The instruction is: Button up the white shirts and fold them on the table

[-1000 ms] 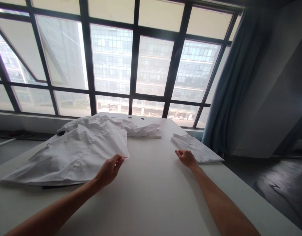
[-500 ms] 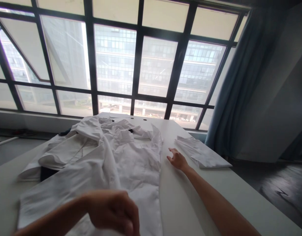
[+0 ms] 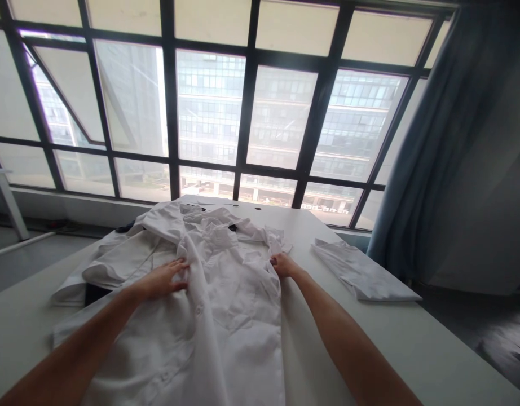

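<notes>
A white button-front coat (image 3: 238, 287) lies spread on the white table (image 3: 314, 344), its collar toward the window and its front edge running lengthwise down the middle. My left hand (image 3: 169, 277) rests on the coat's left front panel, fingers and thumb apart beside the buttoned edge. At the coat's right side, near the sleeve, my right hand (image 3: 282, 265) is closed on the fabric; its fingertips are partly hidden by the cloth. Creases run across the chest, where a pocket outline shows.
More rumpled white garments (image 3: 116, 262) lie at the left, with something dark beneath them. A folded white garment (image 3: 365, 270) sits near the table's right edge. Beyond stand a large window (image 3: 209, 107) and a blue-grey curtain (image 3: 424, 152).
My left hand has moved forward from above the near part of the coat onto its front panel. My right hand has shifted left from beside the coat and closed on its side.
</notes>
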The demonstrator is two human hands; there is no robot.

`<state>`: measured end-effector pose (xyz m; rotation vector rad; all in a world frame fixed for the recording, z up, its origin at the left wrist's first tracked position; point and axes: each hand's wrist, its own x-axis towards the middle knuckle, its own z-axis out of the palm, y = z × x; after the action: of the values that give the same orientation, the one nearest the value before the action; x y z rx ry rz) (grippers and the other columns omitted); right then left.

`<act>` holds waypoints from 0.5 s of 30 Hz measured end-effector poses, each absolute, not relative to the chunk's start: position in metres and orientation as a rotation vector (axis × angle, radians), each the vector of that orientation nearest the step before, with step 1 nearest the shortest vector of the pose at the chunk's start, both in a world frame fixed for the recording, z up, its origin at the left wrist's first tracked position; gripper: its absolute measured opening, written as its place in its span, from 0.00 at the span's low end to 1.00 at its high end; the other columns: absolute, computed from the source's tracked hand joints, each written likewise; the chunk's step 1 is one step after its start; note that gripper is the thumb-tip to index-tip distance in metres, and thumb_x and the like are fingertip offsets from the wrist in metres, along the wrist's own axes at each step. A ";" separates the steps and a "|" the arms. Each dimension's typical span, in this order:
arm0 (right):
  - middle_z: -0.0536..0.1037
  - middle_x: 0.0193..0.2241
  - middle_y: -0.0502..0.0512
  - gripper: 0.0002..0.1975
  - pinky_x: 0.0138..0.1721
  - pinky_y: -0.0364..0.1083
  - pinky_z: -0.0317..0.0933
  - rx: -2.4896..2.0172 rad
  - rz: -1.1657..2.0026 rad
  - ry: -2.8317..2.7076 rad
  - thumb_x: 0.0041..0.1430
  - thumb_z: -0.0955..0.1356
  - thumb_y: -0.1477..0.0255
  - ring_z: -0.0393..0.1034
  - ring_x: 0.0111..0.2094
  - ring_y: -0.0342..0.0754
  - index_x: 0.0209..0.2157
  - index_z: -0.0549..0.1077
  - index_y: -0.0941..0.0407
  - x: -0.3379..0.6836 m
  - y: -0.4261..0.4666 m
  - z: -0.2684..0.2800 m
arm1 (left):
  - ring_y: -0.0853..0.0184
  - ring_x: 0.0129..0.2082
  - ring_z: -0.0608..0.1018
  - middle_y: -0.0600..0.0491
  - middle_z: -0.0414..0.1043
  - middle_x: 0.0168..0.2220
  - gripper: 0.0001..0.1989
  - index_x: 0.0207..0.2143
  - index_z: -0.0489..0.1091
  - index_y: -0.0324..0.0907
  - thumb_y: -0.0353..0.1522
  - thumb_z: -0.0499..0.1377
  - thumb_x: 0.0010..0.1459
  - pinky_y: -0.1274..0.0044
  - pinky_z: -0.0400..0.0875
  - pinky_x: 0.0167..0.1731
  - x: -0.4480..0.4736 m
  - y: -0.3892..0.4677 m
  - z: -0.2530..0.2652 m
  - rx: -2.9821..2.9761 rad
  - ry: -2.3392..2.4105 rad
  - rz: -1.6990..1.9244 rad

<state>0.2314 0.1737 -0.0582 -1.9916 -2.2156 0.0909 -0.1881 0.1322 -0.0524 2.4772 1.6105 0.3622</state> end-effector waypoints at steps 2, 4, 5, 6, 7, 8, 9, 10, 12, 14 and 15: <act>0.80 0.33 0.60 0.07 0.37 0.42 0.63 -2.049 0.046 -2.196 0.55 0.69 0.71 0.74 0.35 0.50 0.31 0.80 0.59 0.237 0.170 -0.049 | 0.51 0.61 0.67 0.40 0.65 0.62 0.29 0.60 0.66 0.37 0.35 0.63 0.56 0.66 0.60 0.60 -0.184 0.130 -0.047 2.466 1.641 0.280; 0.80 0.36 0.65 0.09 0.40 0.46 0.64 -2.123 -0.064 -2.112 0.56 0.67 0.73 0.74 0.39 0.54 0.34 0.80 0.60 0.252 0.165 -0.036 | 0.53 0.57 0.72 0.41 0.69 0.58 0.27 0.58 0.69 0.36 0.31 0.62 0.55 0.68 0.62 0.58 -0.180 0.129 -0.041 2.467 1.675 0.276; 0.79 0.40 0.67 0.11 0.42 0.48 0.64 -2.153 -0.154 -2.043 0.58 0.66 0.74 0.74 0.41 0.56 0.37 0.79 0.60 0.263 0.163 -0.028 | 0.54 0.56 0.73 0.41 0.71 0.56 0.25 0.56 0.70 0.35 0.29 0.60 0.55 0.69 0.63 0.58 -0.177 0.129 -0.038 2.468 1.691 0.286; 0.78 0.43 0.69 0.13 0.44 0.49 0.64 -2.167 -0.259 -1.966 0.59 0.64 0.74 0.73 0.43 0.57 0.41 0.79 0.61 0.277 0.161 -0.019 | 0.54 0.54 0.74 0.40 0.71 0.54 0.23 0.55 0.71 0.34 0.27 0.58 0.55 0.70 0.64 0.57 -0.175 0.129 -0.035 2.471 1.706 0.309; 0.76 0.46 0.69 0.15 0.45 0.50 0.64 -2.158 -0.392 -1.877 0.61 0.63 0.73 0.73 0.44 0.57 0.44 0.78 0.60 0.293 0.159 -0.009 | 0.55 0.54 0.74 0.40 0.72 0.53 0.22 0.53 0.72 0.33 0.26 0.57 0.55 0.70 0.64 0.57 -0.173 0.129 -0.032 2.482 1.714 0.352; 0.75 0.49 0.69 0.17 0.46 0.51 0.64 -2.122 -0.522 -1.792 0.63 0.61 0.71 0.73 0.45 0.58 0.47 0.76 0.60 0.311 0.158 0.001 | 0.55 0.53 0.75 0.41 0.72 0.52 0.21 0.52 0.73 0.32 0.25 0.55 0.56 0.70 0.64 0.56 -0.170 0.129 -0.030 2.499 1.710 0.419; 0.73 0.51 0.70 0.19 0.46 0.52 0.64 -2.067 -0.622 -1.737 0.64 0.60 0.70 0.72 0.46 0.59 0.50 0.74 0.61 0.331 0.157 0.010 | 0.56 0.53 0.75 0.41 0.73 0.51 0.21 0.52 0.73 0.32 0.25 0.53 0.57 0.70 0.65 0.56 -0.166 0.128 -0.028 2.520 1.690 0.499; 0.72 0.53 0.71 0.20 0.47 0.53 0.64 -2.030 -0.687 -1.700 0.65 0.59 0.69 0.71 0.48 0.60 0.53 0.73 0.61 0.352 0.156 0.018 | 0.56 0.52 0.75 0.41 0.72 0.51 0.21 0.53 0.72 0.32 0.25 0.52 0.58 0.70 0.65 0.56 -0.162 0.125 -0.027 2.539 1.655 0.567; 0.69 0.55 0.74 0.21 0.51 0.56 0.62 -2.072 -0.731 -1.550 0.65 0.58 0.71 0.67 0.54 0.64 0.55 0.71 0.64 0.395 0.154 0.027 | 0.56 0.54 0.74 0.40 0.70 0.55 0.23 0.56 0.70 0.32 0.27 0.52 0.58 0.70 0.64 0.57 -0.151 0.117 -0.026 2.562 1.589 0.618; 0.66 0.57 0.81 0.23 0.54 0.62 0.58 -2.267 -0.659 -1.323 0.63 0.59 0.75 0.60 0.59 0.68 0.56 0.70 0.69 0.432 0.154 0.022 | 0.54 0.60 0.69 0.39 0.64 0.61 0.26 0.59 0.68 0.32 0.29 0.55 0.58 0.69 0.62 0.60 -0.140 0.107 -0.029 2.570 1.562 0.522; 0.62 0.59 0.84 0.24 0.53 0.65 0.57 -2.359 -0.591 -1.207 0.62 0.61 0.74 0.57 0.61 0.72 0.58 0.68 0.69 0.444 0.154 0.015 | 0.53 0.62 0.66 0.39 0.61 0.63 0.27 0.60 0.67 0.33 0.31 0.57 0.57 0.68 0.60 0.62 -0.135 0.102 -0.032 2.574 1.554 0.440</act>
<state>0.4442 0.1538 0.0154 -2.3594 -1.2073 -0.5914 -0.1350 0.1017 -0.0318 2.5736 1.5539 0.4397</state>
